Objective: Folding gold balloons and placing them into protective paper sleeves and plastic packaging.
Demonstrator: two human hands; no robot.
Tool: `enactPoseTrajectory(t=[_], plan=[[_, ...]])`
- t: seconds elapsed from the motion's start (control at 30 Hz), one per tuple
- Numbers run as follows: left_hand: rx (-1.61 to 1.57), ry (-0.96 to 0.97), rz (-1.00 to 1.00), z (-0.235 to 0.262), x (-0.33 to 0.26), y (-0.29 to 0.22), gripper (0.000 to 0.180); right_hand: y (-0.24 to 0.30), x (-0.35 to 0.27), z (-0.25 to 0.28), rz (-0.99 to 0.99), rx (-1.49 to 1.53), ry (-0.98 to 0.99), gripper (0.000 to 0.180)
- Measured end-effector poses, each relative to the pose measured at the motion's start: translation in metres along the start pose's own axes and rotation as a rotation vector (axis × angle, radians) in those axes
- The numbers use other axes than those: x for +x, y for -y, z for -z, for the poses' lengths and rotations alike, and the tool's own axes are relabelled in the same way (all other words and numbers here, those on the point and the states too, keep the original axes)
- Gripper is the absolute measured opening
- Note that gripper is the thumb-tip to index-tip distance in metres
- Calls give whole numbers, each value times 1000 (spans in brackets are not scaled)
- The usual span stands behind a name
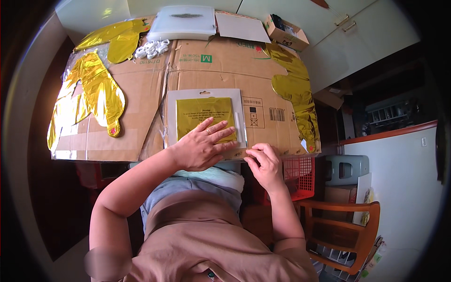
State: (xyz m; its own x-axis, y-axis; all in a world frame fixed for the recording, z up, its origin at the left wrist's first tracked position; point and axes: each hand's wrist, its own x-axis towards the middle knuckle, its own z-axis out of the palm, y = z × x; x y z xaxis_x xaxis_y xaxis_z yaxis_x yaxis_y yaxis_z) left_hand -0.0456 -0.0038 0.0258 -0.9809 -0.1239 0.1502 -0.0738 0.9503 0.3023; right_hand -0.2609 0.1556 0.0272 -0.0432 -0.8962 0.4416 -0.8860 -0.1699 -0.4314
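A flat package with a pale card backing (211, 92) and a hang hole lies near the cardboard's front edge. Folded gold foil (204, 107) with small dark print shows inside it. My left hand (199, 144) rests flat over the package's lower part, fingers spread, a ring on one finger; it covers part of the foil. Just right of the package's lower corner is my right hand (266, 167). Its fingers are curled with thumb and forefinger close together at the edge; anything between them is too small to make out.
Flattened cardboard (213, 58) covers the table. Deflated gold foil balloons lie at the left (89, 89), back left (123, 40) and right (296, 87). White string (151, 48), a translucent plastic case (182, 23) and a small box (286, 34) sit at the back. A wooden chair (340, 207) and red crate (300, 176) stand below right.
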Motion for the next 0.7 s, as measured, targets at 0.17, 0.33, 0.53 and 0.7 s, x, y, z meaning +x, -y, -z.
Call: enactPoseTrajectory(t=[0.17,0.33,0.53,0.7], plan=[[-14,5,1,0,1,1,53,3,4,2,104,-92,41,26],[-18,3,6,0,0,0,54,3,3,1,156,-145,93,25],[-36,2,9,-1,0,1,54,2,1,2,102,-41,54,24],[-40,9,14,-1,0,0,54,7,6,2,93,-56,45,24]])
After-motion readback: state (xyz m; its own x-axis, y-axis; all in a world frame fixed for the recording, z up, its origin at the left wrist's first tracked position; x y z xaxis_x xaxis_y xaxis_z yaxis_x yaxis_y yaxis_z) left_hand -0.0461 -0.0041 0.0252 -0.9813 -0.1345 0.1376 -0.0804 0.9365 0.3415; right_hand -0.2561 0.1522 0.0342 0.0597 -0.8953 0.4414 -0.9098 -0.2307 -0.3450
